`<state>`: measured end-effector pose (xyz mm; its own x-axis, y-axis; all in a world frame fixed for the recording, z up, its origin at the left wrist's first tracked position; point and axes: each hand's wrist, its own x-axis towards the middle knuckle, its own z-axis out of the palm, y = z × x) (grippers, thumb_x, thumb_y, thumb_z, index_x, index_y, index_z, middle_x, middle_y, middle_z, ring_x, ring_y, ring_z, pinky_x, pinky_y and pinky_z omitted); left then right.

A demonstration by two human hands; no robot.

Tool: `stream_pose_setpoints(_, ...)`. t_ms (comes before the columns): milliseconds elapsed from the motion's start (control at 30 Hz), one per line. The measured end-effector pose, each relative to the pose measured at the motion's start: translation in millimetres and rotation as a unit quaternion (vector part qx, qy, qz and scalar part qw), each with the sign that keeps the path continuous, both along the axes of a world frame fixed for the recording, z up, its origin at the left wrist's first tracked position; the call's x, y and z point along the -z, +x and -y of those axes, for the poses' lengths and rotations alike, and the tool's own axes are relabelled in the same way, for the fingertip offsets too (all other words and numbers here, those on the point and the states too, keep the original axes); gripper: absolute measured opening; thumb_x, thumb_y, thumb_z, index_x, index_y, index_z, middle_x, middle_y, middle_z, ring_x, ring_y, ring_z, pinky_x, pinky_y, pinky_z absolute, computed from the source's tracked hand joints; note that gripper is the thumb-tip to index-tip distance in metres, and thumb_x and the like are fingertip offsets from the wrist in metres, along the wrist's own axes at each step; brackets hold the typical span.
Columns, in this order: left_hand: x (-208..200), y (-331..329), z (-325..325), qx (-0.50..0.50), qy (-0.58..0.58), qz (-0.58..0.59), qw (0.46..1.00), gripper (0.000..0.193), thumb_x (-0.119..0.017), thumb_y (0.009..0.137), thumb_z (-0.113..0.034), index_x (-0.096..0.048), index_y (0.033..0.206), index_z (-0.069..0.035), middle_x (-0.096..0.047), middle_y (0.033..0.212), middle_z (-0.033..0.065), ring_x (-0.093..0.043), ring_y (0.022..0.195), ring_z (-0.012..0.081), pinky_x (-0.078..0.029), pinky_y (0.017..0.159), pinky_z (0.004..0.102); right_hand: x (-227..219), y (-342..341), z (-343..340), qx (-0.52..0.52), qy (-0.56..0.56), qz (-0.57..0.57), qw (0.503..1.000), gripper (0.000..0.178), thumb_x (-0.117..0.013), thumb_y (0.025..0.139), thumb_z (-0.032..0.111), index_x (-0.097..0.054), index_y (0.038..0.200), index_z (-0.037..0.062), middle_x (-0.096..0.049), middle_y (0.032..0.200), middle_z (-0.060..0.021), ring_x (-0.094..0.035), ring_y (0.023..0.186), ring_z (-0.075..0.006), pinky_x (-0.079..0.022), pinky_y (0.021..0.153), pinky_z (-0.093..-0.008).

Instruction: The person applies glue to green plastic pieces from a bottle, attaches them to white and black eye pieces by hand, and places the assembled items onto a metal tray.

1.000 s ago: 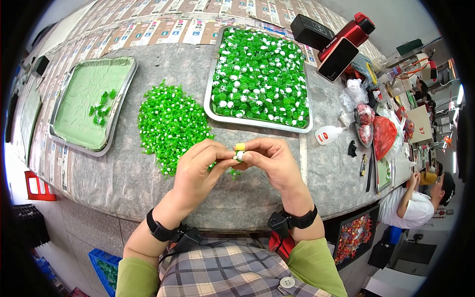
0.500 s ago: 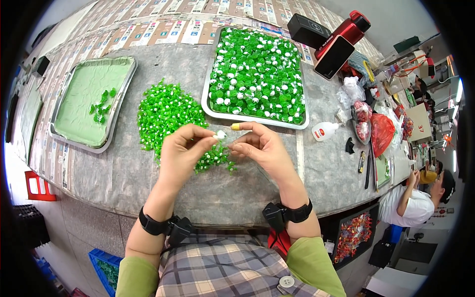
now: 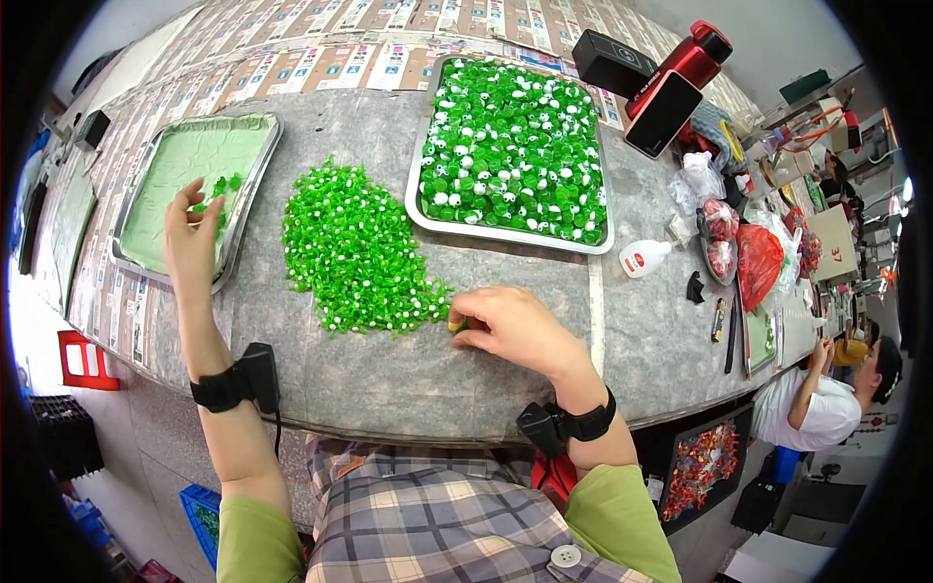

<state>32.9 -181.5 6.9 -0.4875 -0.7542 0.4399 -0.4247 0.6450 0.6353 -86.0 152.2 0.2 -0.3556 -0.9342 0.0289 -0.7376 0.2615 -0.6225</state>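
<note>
My left hand (image 3: 190, 233) is over the green-lined tray (image 3: 146, 209) at the left, its thumb and fingers apart beside several assembled green pieces (image 3: 231, 183) lying there. My right hand (image 3: 515, 325) is at the near right edge of a heap of small green plastic pieces with white tips (image 3: 360, 253). Its thumb and fingers are curled together, with yellow tape on one finger; what they pinch is hidden. Behind the heap stands a metal tray (image 3: 510, 241) full of round green-and-white beads with dark eye-like spots.
Right of the bead tray are a white bottle (image 3: 644, 258), a phone (image 3: 664, 115), a red flask (image 3: 690, 63) and a black box (image 3: 612, 60). Plastic bags (image 3: 758, 262) and tools lie farther right. A person in a white shirt (image 3: 814, 408) sits at the right.
My left hand has moved from the middle, where it pinched a white bead, left to the green-lined tray, and its fingers have parted. My right hand has dropped to the heap's edge.
</note>
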Motion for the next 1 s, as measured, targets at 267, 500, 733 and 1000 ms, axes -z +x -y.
stream_pose_setpoints(267, -18, -25, -179, 0.477, 0.316, 0.057, 0.818, 0.031, -0.063, 0.071, -0.008, -0.055, 0.101, -0.003, -0.060, 0.085, 0.0085, -0.057, 0.076, 0.0138, -0.046, 0.069, 0.0256, -9, -11, -4, 0.094, -0.140, 0.310, 0.936, 0.014, -0.066, 0.067, 0.010, -0.056, 0.074, 0.0025, -0.053, 0.065, -0.0017, -0.049, 0.060, -0.0073, -0.038, 0.053, -0.0217)
stream_pose_setpoints(500, -4, -35, -197, 0.426, 0.446, 0.016, 0.787, 0.027, -0.061, 0.073, -0.006, -0.055, 0.099, -0.003, -0.061, 0.077, 0.0056, -0.058, 0.072, 0.0097, -0.046, 0.064, 0.0221, -10, -6, -5, 0.156, -0.186, 0.422, 0.874, 0.009, -0.058, 0.076, 0.007, -0.060, 0.082, 0.0002, -0.059, 0.071, -0.0021, -0.052, 0.062, -0.0049, -0.041, 0.056, -0.0172)
stream_pose_setpoints(733, 4, -35, -177, 0.391, 0.558, -0.069, 0.729, 0.013, -0.057, 0.077, -0.005, -0.058, 0.089, 0.000, -0.058, 0.072, 0.0017, -0.053, 0.064, 0.0066, -0.044, 0.061, 0.0189, -53, -36, -47, 0.422, -0.445, 0.132, 0.779, 0.012, -0.056, 0.079, 0.010, -0.058, 0.082, -0.0012, -0.058, 0.067, -0.0027, -0.050, 0.059, -0.0060, -0.041, 0.056, -0.0171)
stream_pose_setpoints(1000, 4, -33, -175, 0.371, 0.630, -0.129, 0.670, 0.014, -0.058, 0.077, -0.010, -0.057, 0.088, -0.001, -0.057, 0.075, 0.0026, -0.054, 0.068, 0.0083, -0.045, 0.064, 0.0217, -6, -78, -142, 0.580, -0.253, -0.008, 0.775, 0.041, -0.069, 0.068, 0.020, -0.051, 0.099, -0.0002, -0.052, 0.089, -0.0043, -0.048, 0.080, -0.0108, -0.037, 0.070, -0.0212)
